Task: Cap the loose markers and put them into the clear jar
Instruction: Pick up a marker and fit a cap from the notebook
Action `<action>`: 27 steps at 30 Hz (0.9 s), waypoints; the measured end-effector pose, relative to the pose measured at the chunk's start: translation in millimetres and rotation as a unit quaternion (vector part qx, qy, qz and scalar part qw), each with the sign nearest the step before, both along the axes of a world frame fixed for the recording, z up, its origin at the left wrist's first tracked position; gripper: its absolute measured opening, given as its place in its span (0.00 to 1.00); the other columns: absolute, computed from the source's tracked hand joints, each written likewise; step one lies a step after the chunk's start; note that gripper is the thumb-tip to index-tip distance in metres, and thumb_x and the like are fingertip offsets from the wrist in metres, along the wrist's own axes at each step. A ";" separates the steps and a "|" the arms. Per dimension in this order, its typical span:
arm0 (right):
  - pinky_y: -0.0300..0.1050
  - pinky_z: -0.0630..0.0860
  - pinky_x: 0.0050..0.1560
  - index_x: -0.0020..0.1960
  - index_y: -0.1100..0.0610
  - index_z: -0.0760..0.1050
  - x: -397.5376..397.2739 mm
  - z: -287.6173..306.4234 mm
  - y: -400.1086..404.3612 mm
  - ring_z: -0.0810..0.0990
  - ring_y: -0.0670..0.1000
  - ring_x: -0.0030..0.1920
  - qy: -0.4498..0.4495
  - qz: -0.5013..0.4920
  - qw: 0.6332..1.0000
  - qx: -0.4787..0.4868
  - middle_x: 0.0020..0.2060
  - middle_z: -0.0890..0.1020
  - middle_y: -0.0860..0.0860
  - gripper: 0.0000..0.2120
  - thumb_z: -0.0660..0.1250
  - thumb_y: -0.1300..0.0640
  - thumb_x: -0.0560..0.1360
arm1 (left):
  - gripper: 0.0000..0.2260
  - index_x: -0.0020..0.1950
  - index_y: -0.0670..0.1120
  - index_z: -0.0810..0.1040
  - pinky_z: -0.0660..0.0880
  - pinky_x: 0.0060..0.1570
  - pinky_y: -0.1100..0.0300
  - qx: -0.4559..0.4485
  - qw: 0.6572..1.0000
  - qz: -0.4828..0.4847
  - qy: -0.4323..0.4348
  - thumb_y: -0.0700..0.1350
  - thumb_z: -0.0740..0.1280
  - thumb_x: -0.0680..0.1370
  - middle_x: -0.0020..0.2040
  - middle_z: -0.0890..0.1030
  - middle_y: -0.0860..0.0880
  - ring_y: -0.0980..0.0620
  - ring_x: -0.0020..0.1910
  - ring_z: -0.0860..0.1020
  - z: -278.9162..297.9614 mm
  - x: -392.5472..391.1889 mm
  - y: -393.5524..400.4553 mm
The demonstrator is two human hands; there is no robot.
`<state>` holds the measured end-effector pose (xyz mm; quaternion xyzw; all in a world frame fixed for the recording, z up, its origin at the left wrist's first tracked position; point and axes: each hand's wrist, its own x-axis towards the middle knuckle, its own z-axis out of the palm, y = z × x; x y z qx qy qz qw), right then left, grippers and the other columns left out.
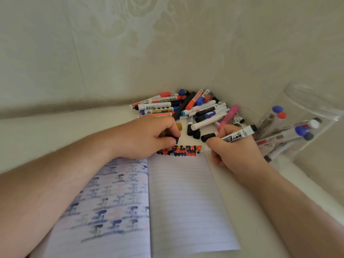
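Hands were both busy at the top edge of the open notebook [184,198]. Right hand [236,151] gripped a white marker [236,135] in a writing hold, uncapped tip down on the page beside a block of black, red and blue scribbles [180,150]. Left hand [149,136] had fingers curled around a small black cap [176,140], pinched under the thumb. Hands were close but not touching. Loose marker pile [188,108] sat in the corner against the wall, just beyond the hands, with a few loose black caps [208,136] between. Clear jar [314,101] stood at right, near the right hand, several capped markers inside [290,131], leaning.
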<state>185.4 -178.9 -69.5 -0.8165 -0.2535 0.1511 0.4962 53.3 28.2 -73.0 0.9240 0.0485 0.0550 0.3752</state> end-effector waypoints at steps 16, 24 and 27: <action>0.43 0.71 0.28 0.35 0.56 0.71 -1.7 -1.6 -0.2 0.78 0.50 0.26 -0.012 0.013 1.000 -0.012 0.27 0.81 0.55 0.13 0.72 0.62 0.74 | 0.07 0.54 0.60 0.77 0.74 0.49 0.69 0.003 1.000 -0.009 0.006 0.47 0.69 0.82 0.43 0.82 0.70 0.66 0.46 0.82 0.5 0.4 0.7; 0.43 0.71 0.28 0.36 0.57 0.71 0.4 -3.4 -0.4 0.76 0.49 0.25 -0.022 0.008 1.000 0.002 0.27 0.80 0.55 0.12 0.71 0.63 0.75 | 0.07 0.55 0.60 0.78 0.76 0.49 0.66 -0.001 1.000 -0.010 0.003 0.47 0.69 0.82 0.44 0.83 0.68 0.65 0.45 0.82 -2.3 1.3 1.8; 0.44 0.71 0.30 0.37 0.58 0.72 0.4 -3.9 -0.5 0.77 0.49 0.26 -0.029 0.014 0.999 -0.009 0.27 0.82 0.56 0.11 0.72 0.61 0.74 | 0.07 0.54 0.60 0.77 0.75 0.48 0.68 -0.002 1.000 -0.008 0.002 0.47 0.69 0.82 0.44 0.83 0.67 0.64 0.45 0.82 -2.1 1.6 1.3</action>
